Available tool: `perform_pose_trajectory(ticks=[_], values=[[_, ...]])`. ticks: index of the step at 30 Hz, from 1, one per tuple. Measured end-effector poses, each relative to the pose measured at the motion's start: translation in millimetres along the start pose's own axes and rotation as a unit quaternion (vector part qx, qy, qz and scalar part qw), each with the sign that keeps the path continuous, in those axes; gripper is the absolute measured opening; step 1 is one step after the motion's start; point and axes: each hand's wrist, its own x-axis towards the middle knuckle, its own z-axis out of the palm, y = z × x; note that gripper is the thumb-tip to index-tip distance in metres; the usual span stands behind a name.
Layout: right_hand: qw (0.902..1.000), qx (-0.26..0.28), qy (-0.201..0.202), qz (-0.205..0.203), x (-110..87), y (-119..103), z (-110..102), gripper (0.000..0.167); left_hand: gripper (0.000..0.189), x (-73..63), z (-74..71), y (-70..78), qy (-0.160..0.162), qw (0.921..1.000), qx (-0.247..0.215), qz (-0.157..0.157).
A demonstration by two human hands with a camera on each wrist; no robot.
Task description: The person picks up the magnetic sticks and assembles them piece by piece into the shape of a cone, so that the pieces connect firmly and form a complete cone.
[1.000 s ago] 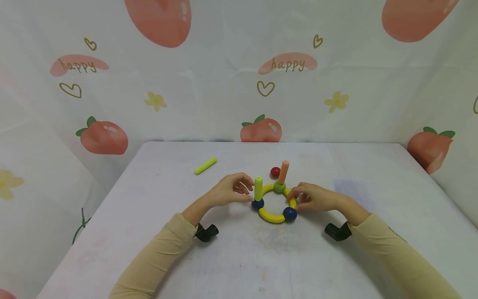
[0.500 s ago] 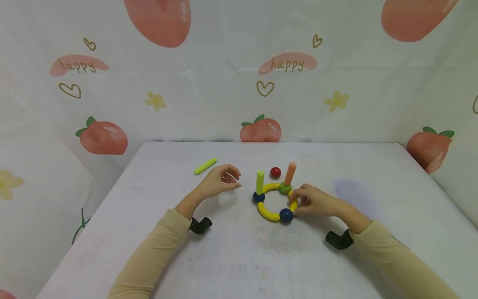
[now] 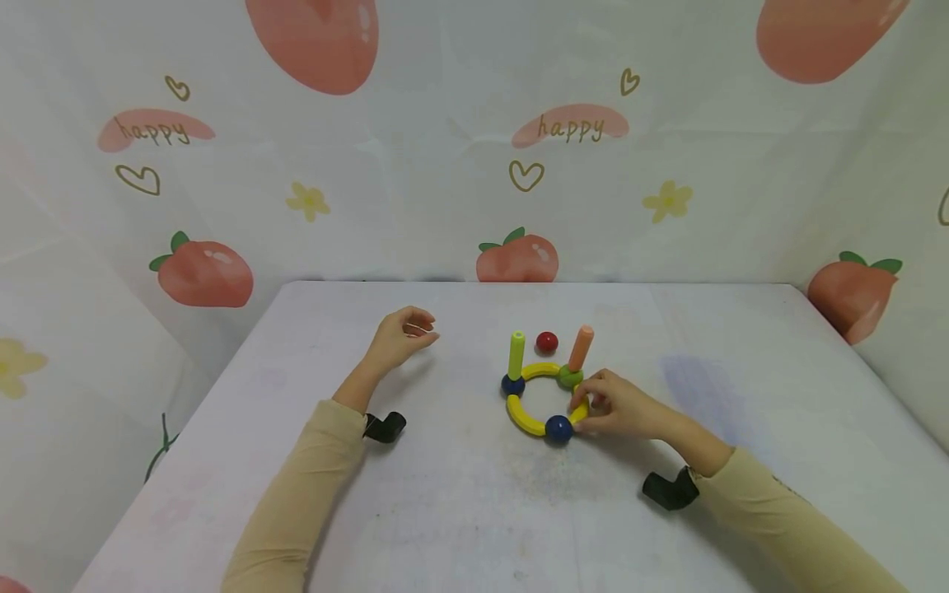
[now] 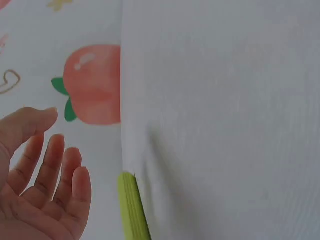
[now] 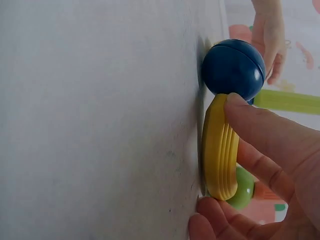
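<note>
On the table lies a ring of yellow curved magnetic rods joined by balls. My right hand [image 3: 619,403] pinches the ring's right yellow curved rod [image 5: 220,150], thumb at the end near the front blue ball [image 3: 558,429]. A green ball [image 3: 570,377] bears an upright orange rod [image 3: 582,349]. From the left blue ball [image 3: 512,385] rises a light green rod [image 3: 516,356]. My left hand [image 3: 398,336] hovers at the back left with loosely bent fingers and holds nothing. A loose light green rod [image 4: 132,207] shows beside it in the left wrist view; in the head view the hand hides it.
A red ball [image 3: 547,343] sits behind the ring on the white table [image 3: 460,511]. A patterned cloth [image 3: 415,189] hangs along the table's back edge. Black wrist devices [image 3: 385,427] jut from both sleeves.
My left hand has moved away from the ring, leftward and back to the loose green rod. With the right hand's grip, the ring has turned slightly clockwise; the front blue ball has shifted left.
</note>
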Motion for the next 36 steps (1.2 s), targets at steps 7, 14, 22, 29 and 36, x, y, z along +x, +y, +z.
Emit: perform_pose_trajectory(ticks=[7, 14, 22, 29, 36], values=[[1.0000, 0.005, -0.004, 0.003, 0.4, -2, 1, 0.019, 0.035, 5.7, -11.8, -11.5, 0.056, 0.9967, 0.021, -0.054], [0.9999, 0.006, -0.006, 0.006, 0.5, -2, 2, 0.019, 0.039, 9.3, -17.5, -19.4, 0.060, 0.9943, 0.048, -0.073], [1.0000, 0.002, -0.007, 0.005, 0.5, -2, 1, 0.019, 0.038, 11.7, -20.3, -25.6, 0.047, 0.9918, 0.080, -0.088], [0.9999, 0.004, -0.009, 0.005, 1.9, -2, 2, 0.019, 0.040, 10.8, -23.7, -26.2, 0.012, 0.9878, 0.078, -0.134], [0.9999, 0.003, -0.014, 0.009, 1.4, -3, -1, 0.020, 0.040, 11.0, -24.1, -28.4, 0.004, 0.9869, 0.087, -0.136]])
